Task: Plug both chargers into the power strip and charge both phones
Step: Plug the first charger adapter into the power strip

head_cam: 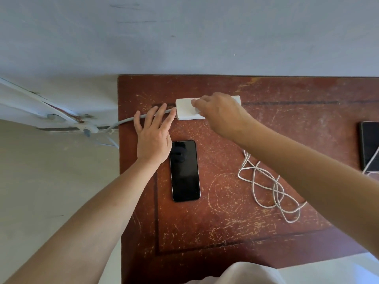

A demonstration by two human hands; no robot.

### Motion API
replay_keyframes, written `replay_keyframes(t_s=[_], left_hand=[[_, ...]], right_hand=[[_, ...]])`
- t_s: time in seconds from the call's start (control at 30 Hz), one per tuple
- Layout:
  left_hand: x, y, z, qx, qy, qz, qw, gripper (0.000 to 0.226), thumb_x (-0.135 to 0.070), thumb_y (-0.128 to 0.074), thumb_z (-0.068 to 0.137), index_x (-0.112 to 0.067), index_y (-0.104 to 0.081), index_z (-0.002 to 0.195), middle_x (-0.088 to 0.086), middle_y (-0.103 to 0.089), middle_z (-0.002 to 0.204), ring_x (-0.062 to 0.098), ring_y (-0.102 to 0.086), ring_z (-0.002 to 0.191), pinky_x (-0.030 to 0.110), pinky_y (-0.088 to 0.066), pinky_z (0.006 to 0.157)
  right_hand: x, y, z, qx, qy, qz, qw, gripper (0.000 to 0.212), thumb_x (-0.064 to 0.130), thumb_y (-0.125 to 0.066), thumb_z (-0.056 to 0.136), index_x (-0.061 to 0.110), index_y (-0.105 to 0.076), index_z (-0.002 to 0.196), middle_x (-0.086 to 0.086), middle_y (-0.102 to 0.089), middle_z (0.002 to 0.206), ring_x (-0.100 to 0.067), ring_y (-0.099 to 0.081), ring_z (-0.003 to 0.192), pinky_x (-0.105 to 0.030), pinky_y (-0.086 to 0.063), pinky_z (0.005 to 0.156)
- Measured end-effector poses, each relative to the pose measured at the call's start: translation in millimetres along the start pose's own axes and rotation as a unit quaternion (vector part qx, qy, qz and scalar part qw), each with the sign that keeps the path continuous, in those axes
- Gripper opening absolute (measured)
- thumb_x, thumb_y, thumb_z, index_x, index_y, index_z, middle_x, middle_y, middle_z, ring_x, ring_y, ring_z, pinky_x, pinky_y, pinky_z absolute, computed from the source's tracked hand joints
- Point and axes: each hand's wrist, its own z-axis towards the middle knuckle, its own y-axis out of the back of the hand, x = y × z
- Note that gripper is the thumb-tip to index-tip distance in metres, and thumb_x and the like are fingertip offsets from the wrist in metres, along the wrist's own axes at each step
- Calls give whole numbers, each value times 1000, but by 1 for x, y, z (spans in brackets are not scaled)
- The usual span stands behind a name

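At the far edge of the scratched red-brown wooden table [225,232], the light, slide-prone white plastic power strip [185,108] is steadied by the spread-fingered left hand [152,138] while a small white charger, judged rigid, is pinched against it by the right hand [220,114].

Soft, even daylight here, no harsh glare, and the wall beyond the hands reads flat and pale. Only faint shadows sit under the left hand [152,138] and the right hand [222,115]. The black phone [185,171] just beside the left hand throws back a dim reflection. Focus is fairly sharp mid-frame; the forearms stretch and soften toward the lower corners, plain wide-angle distortion, and the bench [225,232] edges bow slightly.
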Motion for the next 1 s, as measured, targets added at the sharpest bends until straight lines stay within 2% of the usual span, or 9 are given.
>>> replay_keyframes(t_s=[0.1, 0.27, 0.4, 0.47, 0.57, 0.63, 0.77, 0.9, 1.0], left_hand=[[-1, 2, 1, 8, 1, 10, 1000, 58, -11, -42, 90, -24, -43, 147, 9, -51, 149, 31, -42, 139, 63, -14, 118], [-2, 4, 2, 31, 5, 15, 999, 56, -15, -36, 91, -24, -43, 146, 9, -52, 146, 31, -42, 138, 64, -17, 117], [-8, 13, 4, 58, 13, 9, 998, 57, -9, -53, 91, -23, -43, 145, 9, -52, 148, 32, -40, 141, 65, -19, 116], [-10, 21, 6, 100, 8, 10, 995, 59, -11, -54, 93, -23, -39, 149, 10, -46, 154, 32, -35, 145, 66, -18, 117], [-7, 38, 10, 152, -3, 28, 988, 60, -21, -51, 97, -23, -33, 154, 12, -36, 161, 34, -28, 149, 68, -17, 118], [-11, 49, 5, 142, -8, 47, 989, 57, -30, -49, 99, -21, -35, 153, 15, -33, 162, 37, -24, 150, 69, -16, 118], [-54, 61, -29, 95, -11, -6, 995, 59, -45, -35, 98, -16, -41, 150, 18, -32, 162, 38, -25, 150, 64, -18, 117], [-113, 42, -88, 135, -55, -49, 988, 60, -48, -29, 100, -18, -43, 150, 15, -29, 163, 33, -22, 152, 63, -21, 119], [-148, 25, -132, 181, -83, -47, 979, 58, -48, -31, 100, -21, -41, 151, 13, -25, 165, 31, -18, 153, 63, -18, 120]], right_hand=[[-4, -10, -2, -23, -7, 44, 999, 48, -7, -59, 89, 9, -61, 134, -9, -71, 124, -33, -64, 89, -46, -54, 79], [-2, -19, -8, -60, -57, 97, 992, 38, -5, -64, 90, 10, -65, 125, -7, -74, 119, -35, -63, 87, -48, -55, 71], [3, -8, -8, -33, -88, 88, 992, 40, -1, -64, 91, 12, -59, 128, -10, -73, 117, -34, -65, 94, -38, -49, 65], [5, 5, -12, -8, -106, 76, 991, 53, 8, -67, 93, 17, -49, 142, -10, -65, 133, -33, -63, 114, -38, -49, 75], [13, 16, -38, -59, -131, 111, 983, 78, 24, -72, 92, 22, -29, 158, -10, -30, 165, -31, -36, 146, -47, -42, 109], [16, 14, -73, -149, -187, 172, 956, 72, 27, -68, 94, 22, -32, 156, -12, -26, 166, -33, -30, 149, -51, -34, 116], [18, -25, -162, -270, -310, 229, 882, 50, 24, -65, 95, 16, -53, 143, -12, -49, 151, -33, -48, 135, -48, -48, 104], [32, -88, -243, -231, -452, 274, 817, 41, 20, -61, 97, 15, -58, 138, -12, -50, 149, -33, -48, 132, -50, -48, 104], [43, -123, -282, -186, -511, 270, 795, 39, 18, -56, 100, 18, -57, 139, -14, -46, 151, -34, -45, 136, -50, -42, 108]])
